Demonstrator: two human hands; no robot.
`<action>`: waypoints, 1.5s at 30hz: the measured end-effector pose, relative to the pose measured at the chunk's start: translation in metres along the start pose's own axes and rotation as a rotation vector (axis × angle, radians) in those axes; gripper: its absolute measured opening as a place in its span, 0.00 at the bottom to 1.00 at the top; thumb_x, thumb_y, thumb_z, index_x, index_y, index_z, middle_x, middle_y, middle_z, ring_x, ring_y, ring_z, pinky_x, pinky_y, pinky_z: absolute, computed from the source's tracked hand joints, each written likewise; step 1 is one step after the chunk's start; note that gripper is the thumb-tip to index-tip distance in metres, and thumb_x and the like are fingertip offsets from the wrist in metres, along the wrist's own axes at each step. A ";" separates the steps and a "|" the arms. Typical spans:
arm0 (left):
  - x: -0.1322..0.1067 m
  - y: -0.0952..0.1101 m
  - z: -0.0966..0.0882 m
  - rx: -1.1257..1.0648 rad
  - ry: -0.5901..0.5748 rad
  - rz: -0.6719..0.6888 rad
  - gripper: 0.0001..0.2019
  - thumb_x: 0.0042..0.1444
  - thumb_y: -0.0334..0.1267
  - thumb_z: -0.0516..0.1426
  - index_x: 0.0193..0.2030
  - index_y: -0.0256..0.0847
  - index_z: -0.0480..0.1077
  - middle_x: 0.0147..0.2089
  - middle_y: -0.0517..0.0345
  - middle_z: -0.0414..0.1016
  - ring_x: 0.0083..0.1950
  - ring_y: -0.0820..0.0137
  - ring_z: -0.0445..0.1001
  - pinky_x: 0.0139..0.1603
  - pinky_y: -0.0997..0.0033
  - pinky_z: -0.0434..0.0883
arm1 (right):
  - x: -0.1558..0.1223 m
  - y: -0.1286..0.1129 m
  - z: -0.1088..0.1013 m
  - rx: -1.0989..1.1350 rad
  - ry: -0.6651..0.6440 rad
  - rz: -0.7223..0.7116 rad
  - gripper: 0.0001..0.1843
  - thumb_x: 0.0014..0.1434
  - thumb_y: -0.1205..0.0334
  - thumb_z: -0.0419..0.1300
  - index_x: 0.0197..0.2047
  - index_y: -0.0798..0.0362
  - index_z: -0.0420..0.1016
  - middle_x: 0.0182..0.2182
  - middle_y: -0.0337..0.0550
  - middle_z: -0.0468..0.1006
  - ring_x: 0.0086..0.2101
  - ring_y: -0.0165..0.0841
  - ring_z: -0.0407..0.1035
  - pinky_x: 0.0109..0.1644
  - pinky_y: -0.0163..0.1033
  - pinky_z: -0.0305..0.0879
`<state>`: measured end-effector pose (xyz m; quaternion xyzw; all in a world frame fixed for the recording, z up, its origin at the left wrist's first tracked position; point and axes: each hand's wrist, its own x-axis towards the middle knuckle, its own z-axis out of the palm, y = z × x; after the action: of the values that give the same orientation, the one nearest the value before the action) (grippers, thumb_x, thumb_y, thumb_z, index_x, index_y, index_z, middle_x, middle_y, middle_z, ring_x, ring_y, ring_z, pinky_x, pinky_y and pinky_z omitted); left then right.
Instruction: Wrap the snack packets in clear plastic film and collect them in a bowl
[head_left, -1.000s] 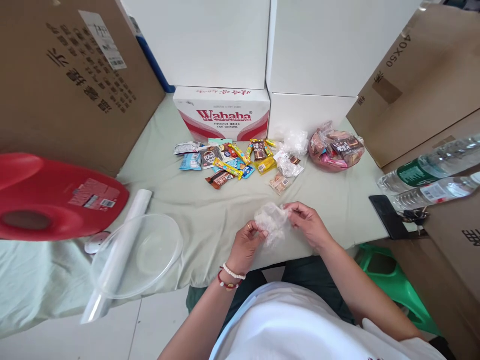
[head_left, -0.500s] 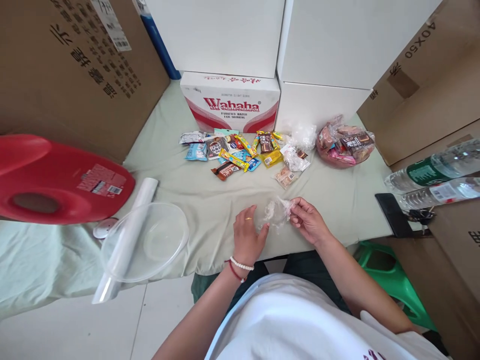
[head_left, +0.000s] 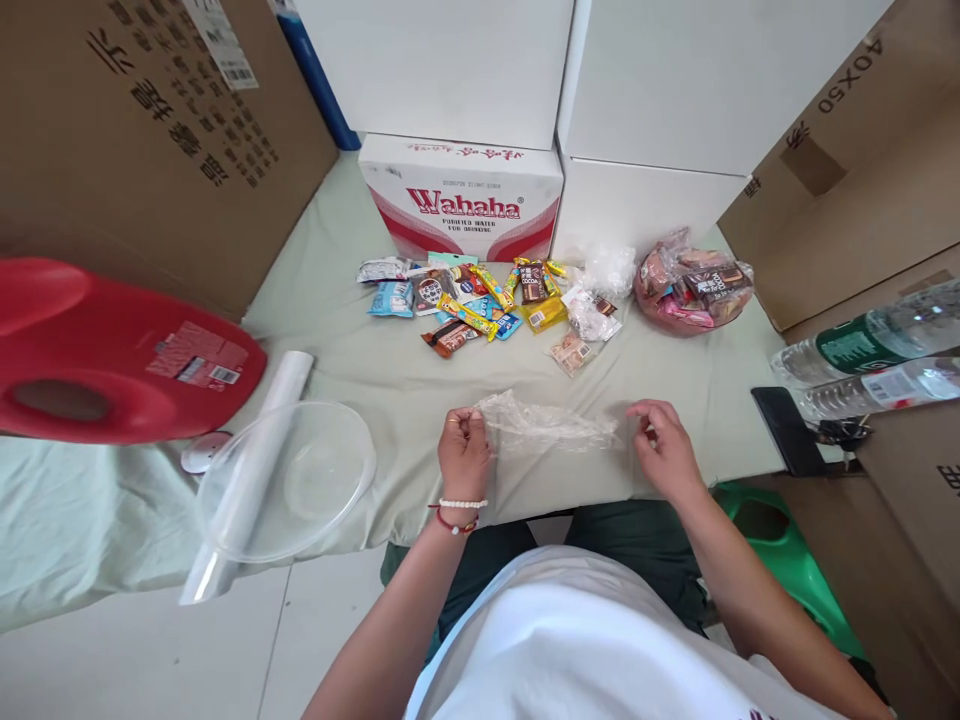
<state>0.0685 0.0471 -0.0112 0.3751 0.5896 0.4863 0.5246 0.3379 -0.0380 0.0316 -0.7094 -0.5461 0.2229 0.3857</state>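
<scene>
A thin clear plastic bag (head_left: 551, 424) is stretched wide between my two hands, just above the pale green cloth (head_left: 390, 390). My left hand (head_left: 463, 452) pinches its left end with closed fingers; a ring and bead bracelets show on that hand and wrist. My right hand (head_left: 664, 450) pinches the right end. Beyond the bag lies a pile of wrapped snacks (head_left: 480, 300), with a few crumpled clear wrappers (head_left: 596, 305) beside it.
A pink bag of snacks (head_left: 690, 285) sits far right. A clear plastic bowl (head_left: 289, 480) and a plastic film roll (head_left: 247, 475) lie left, by a red container (head_left: 112, 350). A Wahaha carton (head_left: 461, 195) and other boxes stand behind. Water bottles (head_left: 870, 365) and a phone (head_left: 784, 425) are right.
The crumpled bag held close between both hands has been pulled out wide. My left hand moved left and my right hand moved right.
</scene>
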 end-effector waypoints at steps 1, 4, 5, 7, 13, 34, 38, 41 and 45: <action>-0.001 -0.001 0.001 0.001 -0.005 -0.008 0.16 0.61 0.54 0.59 0.39 0.45 0.63 0.25 0.70 0.62 0.21 0.76 0.60 0.20 0.75 0.62 | 0.001 -0.009 0.004 -0.057 0.006 -0.112 0.12 0.64 0.57 0.60 0.49 0.49 0.77 0.50 0.50 0.74 0.43 0.39 0.70 0.48 0.48 0.71; -0.005 0.000 0.002 -0.039 -0.084 -0.072 0.16 0.61 0.55 0.59 0.38 0.46 0.63 0.23 0.71 0.59 0.20 0.76 0.58 0.19 0.76 0.60 | 0.009 -0.040 0.028 -0.152 -0.230 -0.406 0.19 0.63 0.55 0.65 0.56 0.48 0.76 0.57 0.53 0.74 0.58 0.47 0.64 0.64 0.57 0.65; -0.007 0.002 0.001 -0.054 -0.112 -0.093 0.17 0.61 0.56 0.59 0.39 0.46 0.63 0.23 0.71 0.58 0.20 0.76 0.57 0.19 0.76 0.59 | 0.014 -0.048 0.037 -0.164 -0.333 -0.455 0.19 0.62 0.55 0.67 0.55 0.48 0.78 0.58 0.53 0.75 0.60 0.49 0.63 0.65 0.58 0.63; -0.010 0.005 -0.004 -0.076 -0.145 -0.115 0.17 0.60 0.56 0.60 0.39 0.46 0.63 0.22 0.72 0.58 0.19 0.76 0.56 0.18 0.76 0.57 | 0.027 -0.056 0.051 -0.122 -0.466 -0.472 0.11 0.64 0.57 0.65 0.49 0.48 0.81 0.54 0.52 0.78 0.58 0.48 0.66 0.63 0.57 0.65; -0.022 0.006 -0.031 -0.125 -0.129 -0.175 0.20 0.56 0.59 0.63 0.38 0.46 0.63 0.19 0.74 0.56 0.17 0.78 0.52 0.16 0.78 0.52 | 0.087 -0.045 0.044 0.318 -0.619 -0.027 0.15 0.61 0.46 0.67 0.37 0.51 0.79 0.33 0.43 0.80 0.33 0.34 0.74 0.38 0.39 0.70; -0.004 0.034 -0.025 0.943 -0.197 0.709 0.08 0.63 0.42 0.57 0.43 0.44 0.76 0.56 0.40 0.78 0.62 0.47 0.71 0.62 0.43 0.65 | 0.193 -0.086 0.107 -0.335 -0.969 -0.350 0.15 0.61 0.71 0.60 0.48 0.56 0.85 0.34 0.40 0.82 0.33 0.30 0.70 0.39 0.30 0.60; 0.002 0.033 -0.011 0.673 -0.048 0.529 0.10 0.64 0.47 0.56 0.40 0.44 0.73 0.40 0.50 0.76 0.42 0.60 0.75 0.47 0.59 0.70 | 0.189 -0.091 0.111 -0.468 -0.775 -0.225 0.11 0.59 0.69 0.64 0.44 0.55 0.85 0.40 0.44 0.84 0.40 0.35 0.73 0.43 0.32 0.61; 0.002 0.029 0.007 0.435 -0.108 0.214 0.16 0.64 0.54 0.57 0.33 0.46 0.67 0.27 0.62 0.68 0.28 0.68 0.68 0.34 0.68 0.66 | 0.185 -0.091 0.114 -0.484 -0.621 -0.045 0.07 0.57 0.70 0.66 0.39 0.56 0.83 0.41 0.48 0.84 0.44 0.39 0.74 0.46 0.34 0.62; 0.016 0.022 0.045 0.222 -0.232 -0.013 0.21 0.55 0.60 0.64 0.34 0.45 0.66 0.27 0.64 0.69 0.29 0.70 0.70 0.31 0.71 0.66 | 0.180 -0.093 0.118 -0.416 -0.543 0.100 0.01 0.56 0.69 0.67 0.34 0.56 0.80 0.31 0.48 0.82 0.40 0.39 0.75 0.44 0.36 0.66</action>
<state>0.1086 0.0760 0.0067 0.4808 0.5774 0.3681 0.5476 0.2489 0.1779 0.0529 -0.7136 -0.6270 0.3062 0.0621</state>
